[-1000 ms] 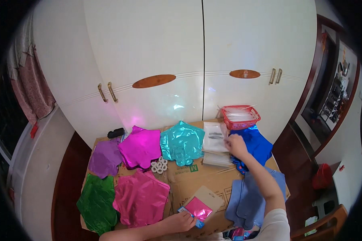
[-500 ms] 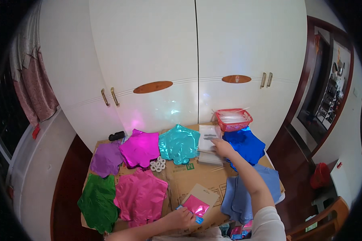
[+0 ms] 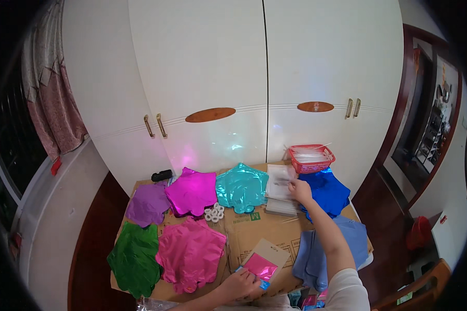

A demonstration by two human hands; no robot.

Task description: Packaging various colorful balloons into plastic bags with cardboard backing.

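My left hand [image 3: 242, 284] is closed at the near edge of a folded pink foil piece [image 3: 260, 266], with bits of blue [image 3: 265, 285] showing beside the fingers. The foil lies over a tan card [image 3: 278, 255] on the cardboard. My right arm reaches far forward. The fingers of my right hand [image 3: 300, 191] are pinched at the right edge of a stack of clear plastic bags [image 3: 279, 179]. More white, thin sleeves [image 3: 281, 208] lie stacked just nearer to me.
Star-shaped foil sheets lie around: purple [image 3: 147, 205], magenta [image 3: 193, 192], teal [image 3: 242, 187], blue [image 3: 326, 192], green [image 3: 134, 256], pink [image 3: 192, 253], pale blue [image 3: 342, 249]. White rings [image 3: 214, 212] sit mid-table. A red basket [image 3: 312, 158] of white sticks stands behind, before a white wardrobe [image 3: 202, 62].
The whole view has shifted, so the table's things appear farther right. My right hand stays at the bag stack, its fingers now drawn together at the edge. My left hand stays on the pink foil.
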